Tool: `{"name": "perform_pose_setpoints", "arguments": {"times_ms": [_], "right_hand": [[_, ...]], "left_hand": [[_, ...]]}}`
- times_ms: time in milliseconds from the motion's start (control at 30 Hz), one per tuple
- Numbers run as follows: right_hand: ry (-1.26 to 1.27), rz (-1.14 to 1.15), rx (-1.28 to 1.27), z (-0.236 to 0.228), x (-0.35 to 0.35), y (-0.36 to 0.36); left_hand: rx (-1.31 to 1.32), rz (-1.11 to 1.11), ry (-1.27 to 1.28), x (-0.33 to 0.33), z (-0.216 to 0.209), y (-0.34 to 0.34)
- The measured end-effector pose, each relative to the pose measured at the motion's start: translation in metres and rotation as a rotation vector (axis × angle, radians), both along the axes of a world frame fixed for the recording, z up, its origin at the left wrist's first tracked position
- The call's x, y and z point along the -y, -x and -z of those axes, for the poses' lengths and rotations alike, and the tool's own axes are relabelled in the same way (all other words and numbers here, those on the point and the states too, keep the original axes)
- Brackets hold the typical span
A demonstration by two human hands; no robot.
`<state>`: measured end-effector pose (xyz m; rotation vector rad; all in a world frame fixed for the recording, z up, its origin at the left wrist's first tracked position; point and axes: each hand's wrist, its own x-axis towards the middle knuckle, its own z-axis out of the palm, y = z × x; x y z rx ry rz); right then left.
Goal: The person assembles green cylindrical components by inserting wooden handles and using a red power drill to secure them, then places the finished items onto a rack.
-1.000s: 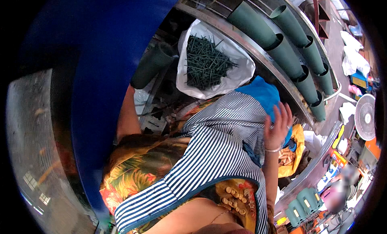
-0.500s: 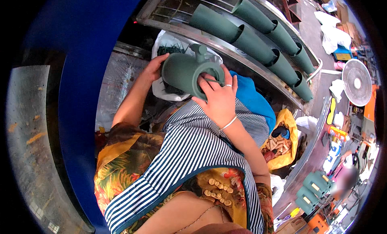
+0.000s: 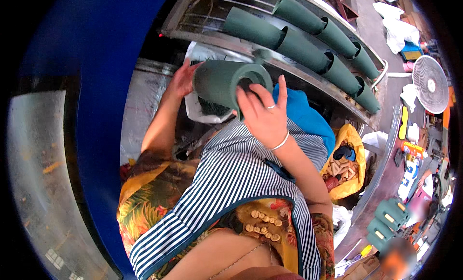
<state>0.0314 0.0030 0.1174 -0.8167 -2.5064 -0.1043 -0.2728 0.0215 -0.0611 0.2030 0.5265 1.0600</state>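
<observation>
Above my lap I hold a hollow dark green cylinder [image 3: 214, 85], tilted with its round mouth toward the right. My left hand [image 3: 183, 80] grips its closed left end, the fingers partly hidden behind it. My right hand [image 3: 265, 113] is at the mouth, fingertips curled over the rim and into the opening, the index finger raised. A blurred green stub [image 3: 262, 55] sticks up on the cylinder's far side. Behind and below the cylinder, a white bag [image 3: 197, 109] holds dark green scraps.
Several green tubes [image 3: 304, 51] lie in two rows on a metal-framed rack [image 3: 212, 39] ahead. A blue machine panel [image 3: 108, 111] stands at left. To the right are a yellow sack [image 3: 357, 174] of tan pieces, a white fan [image 3: 430, 85] and green containers [image 3: 390, 215].
The cylinder has turned, its stub swinging away to the far side and right. My right index finger has lifted off the rim. My left hand keeps its hold.
</observation>
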Motion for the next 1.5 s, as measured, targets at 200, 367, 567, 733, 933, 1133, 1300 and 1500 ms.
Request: {"name": "perform_pose_setpoints", "arguments": {"times_ms": [200, 367, 567, 733, 933, 1133, 1300, 1500], "right_hand": [[0.443, 0.406, -0.47, -0.007, -0.028, -0.005], [0.257, 0.434, -0.586, -0.009, -0.05, -0.048], [0.345, 0.641, -0.543, 0.03, -0.017, -0.115], [0.539, 0.728, -0.726, 0.044, 0.011, -0.16], [0.414, 0.805, -0.46, 0.05, 0.022, -0.249], [0.094, 0.918, -0.397, 0.076, -0.087, -0.366], [0.486, 1.257, -0.687, 0.074, -0.202, -0.438], [0.573, 1.414, -0.874, 0.114, -0.242, -0.462]], "left_hand": [[-0.423, -0.523, -0.023, 0.039, -0.049, -0.07], [-0.692, -0.621, -0.049, -0.073, -0.117, -0.038], [-1.245, -0.784, -0.072, -0.218, -0.125, 0.061], [-1.787, -0.891, 0.124, -0.257, -0.115, 0.147], [-1.9, -0.467, 0.134, -0.279, -0.11, 0.173], [-2.459, -0.44, 0.081, -0.251, -0.099, 0.243], [-2.621, -0.539, 0.285, -0.212, -0.11, 0.226], [-2.641, -0.861, -0.522, -0.151, -0.152, 0.149]]}}
